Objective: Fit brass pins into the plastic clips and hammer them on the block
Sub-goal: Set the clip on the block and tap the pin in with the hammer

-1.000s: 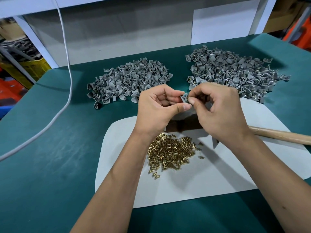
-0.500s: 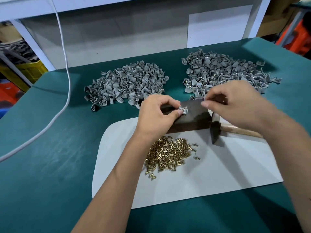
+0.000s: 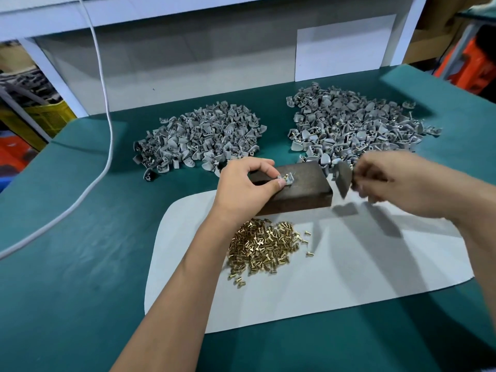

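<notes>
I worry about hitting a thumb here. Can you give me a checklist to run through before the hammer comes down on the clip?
1. Clip sits on the wooden block: ok, on its top face.
2. Brass pin seated in the clip: ok, it stands up from it; how deep, cannot tell.
3. Left hand steadies the clip: ok, thumb and finger pinch its left end.
4. Left fingers clear of the strike spot: not ok, they lie right beside the pin.
5. Right hand grips the hammer: ok, though blurred.
6. Hammer head lined up over the pin: not ok, it hangs off the block's right end.
</notes>
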Demonstrator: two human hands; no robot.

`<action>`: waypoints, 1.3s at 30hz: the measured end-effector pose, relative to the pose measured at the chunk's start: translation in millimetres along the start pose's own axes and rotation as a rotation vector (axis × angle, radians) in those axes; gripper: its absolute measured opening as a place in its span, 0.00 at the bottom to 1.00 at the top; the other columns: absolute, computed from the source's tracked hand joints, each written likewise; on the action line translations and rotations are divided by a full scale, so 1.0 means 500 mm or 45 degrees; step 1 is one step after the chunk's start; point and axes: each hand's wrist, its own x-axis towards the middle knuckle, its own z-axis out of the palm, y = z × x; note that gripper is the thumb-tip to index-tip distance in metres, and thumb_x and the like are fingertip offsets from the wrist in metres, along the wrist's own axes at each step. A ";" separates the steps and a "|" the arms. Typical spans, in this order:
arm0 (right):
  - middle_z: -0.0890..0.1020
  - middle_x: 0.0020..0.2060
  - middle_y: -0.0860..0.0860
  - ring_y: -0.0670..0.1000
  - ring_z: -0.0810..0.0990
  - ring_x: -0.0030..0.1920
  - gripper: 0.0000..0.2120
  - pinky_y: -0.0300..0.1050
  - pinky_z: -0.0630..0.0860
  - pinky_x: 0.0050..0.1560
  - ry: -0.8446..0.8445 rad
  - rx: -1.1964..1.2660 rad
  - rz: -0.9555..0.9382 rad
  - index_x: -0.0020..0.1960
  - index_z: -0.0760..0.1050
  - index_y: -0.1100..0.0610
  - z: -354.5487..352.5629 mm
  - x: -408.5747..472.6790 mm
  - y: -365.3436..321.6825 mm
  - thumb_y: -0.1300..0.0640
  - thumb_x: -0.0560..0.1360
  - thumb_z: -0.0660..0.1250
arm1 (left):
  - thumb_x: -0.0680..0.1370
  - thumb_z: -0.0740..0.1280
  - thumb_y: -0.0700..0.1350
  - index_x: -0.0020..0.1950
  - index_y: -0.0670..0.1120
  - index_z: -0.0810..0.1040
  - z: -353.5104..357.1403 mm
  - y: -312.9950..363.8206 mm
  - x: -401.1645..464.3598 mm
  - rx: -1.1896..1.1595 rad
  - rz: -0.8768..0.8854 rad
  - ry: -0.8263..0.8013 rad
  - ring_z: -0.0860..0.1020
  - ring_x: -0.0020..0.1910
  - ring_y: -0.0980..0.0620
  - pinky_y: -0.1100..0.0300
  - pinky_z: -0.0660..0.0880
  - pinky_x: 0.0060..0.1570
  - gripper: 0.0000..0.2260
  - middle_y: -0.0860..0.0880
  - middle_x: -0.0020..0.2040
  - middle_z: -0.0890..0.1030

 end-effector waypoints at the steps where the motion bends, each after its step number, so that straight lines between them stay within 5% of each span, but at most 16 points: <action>1: 0.83 0.35 0.48 0.45 0.80 0.34 0.09 0.49 0.76 0.39 0.090 0.100 -0.012 0.43 0.74 0.50 -0.008 0.001 -0.008 0.60 0.80 0.67 | 0.72 0.79 0.40 0.38 0.50 0.86 0.000 0.001 0.000 0.010 0.003 -0.003 0.81 0.58 0.58 0.53 0.75 0.66 0.06 0.50 0.55 0.85; 6: 0.78 0.29 0.47 0.43 0.75 0.30 0.15 0.38 0.69 0.33 0.507 0.260 -0.185 0.38 0.71 0.50 -0.009 0.000 -0.092 0.55 0.84 0.61 | 0.72 0.78 0.39 0.40 0.48 0.87 -0.003 -0.005 0.002 -0.009 -0.029 -0.047 0.81 0.59 0.58 0.50 0.74 0.67 0.05 0.50 0.56 0.85; 11: 0.79 0.38 0.55 0.61 0.77 0.39 0.10 0.53 0.71 0.39 0.335 -0.026 -0.163 0.47 0.70 0.51 0.034 0.008 -0.143 0.50 0.84 0.57 | 0.73 0.78 0.37 0.41 0.45 0.87 -0.002 -0.002 0.002 -0.031 -0.066 -0.059 0.82 0.56 0.59 0.54 0.78 0.64 0.04 0.49 0.57 0.84; 16: 0.76 0.33 0.53 0.62 0.73 0.33 0.10 0.52 0.72 0.35 0.646 0.022 -0.230 0.51 0.73 0.53 0.028 0.004 -0.158 0.49 0.84 0.56 | 0.73 0.78 0.39 0.42 0.46 0.87 -0.003 -0.004 0.004 -0.022 -0.073 -0.062 0.82 0.56 0.58 0.53 0.77 0.64 0.03 0.48 0.58 0.84; 21: 0.70 0.32 0.49 0.60 0.71 0.36 0.11 0.51 0.70 0.38 0.339 -0.270 -0.150 0.54 0.73 0.51 0.038 0.006 -0.177 0.48 0.85 0.55 | 0.73 0.77 0.36 0.42 0.45 0.86 -0.003 -0.003 0.004 -0.061 -0.091 -0.075 0.83 0.58 0.49 0.47 0.77 0.65 0.05 0.45 0.61 0.84; 26: 0.69 0.29 0.48 0.59 0.69 0.30 0.12 0.49 0.68 0.34 0.662 -0.129 -0.220 0.54 0.74 0.53 0.020 0.002 -0.178 0.48 0.84 0.56 | 0.72 0.78 0.38 0.42 0.46 0.87 -0.004 0.002 0.002 0.005 -0.076 -0.063 0.82 0.58 0.56 0.56 0.76 0.65 0.04 0.46 0.60 0.84; 30: 0.71 0.32 0.49 0.60 0.71 0.35 0.10 0.52 0.71 0.38 0.319 -0.300 -0.139 0.53 0.71 0.51 0.039 0.006 -0.186 0.48 0.85 0.55 | 0.73 0.77 0.35 0.43 0.43 0.86 -0.005 0.005 0.001 -0.032 -0.068 -0.070 0.84 0.57 0.51 0.50 0.78 0.64 0.04 0.44 0.60 0.84; 35: 0.73 0.31 0.50 0.58 0.70 0.30 0.12 0.50 0.70 0.34 0.612 -0.214 -0.250 0.53 0.73 0.52 0.019 0.005 -0.183 0.49 0.84 0.53 | 0.72 0.78 0.38 0.41 0.48 0.86 -0.004 0.007 0.002 0.015 -0.080 -0.047 0.82 0.58 0.57 0.58 0.75 0.66 0.05 0.47 0.60 0.84; 39: 0.74 0.37 0.52 0.59 0.71 0.35 0.11 0.52 0.72 0.39 0.307 -0.328 -0.159 0.54 0.71 0.52 0.041 0.011 -0.188 0.49 0.85 0.52 | 0.72 0.77 0.35 0.42 0.44 0.86 -0.004 0.007 0.002 -0.042 -0.089 -0.077 0.84 0.58 0.50 0.49 0.78 0.64 0.05 0.44 0.61 0.84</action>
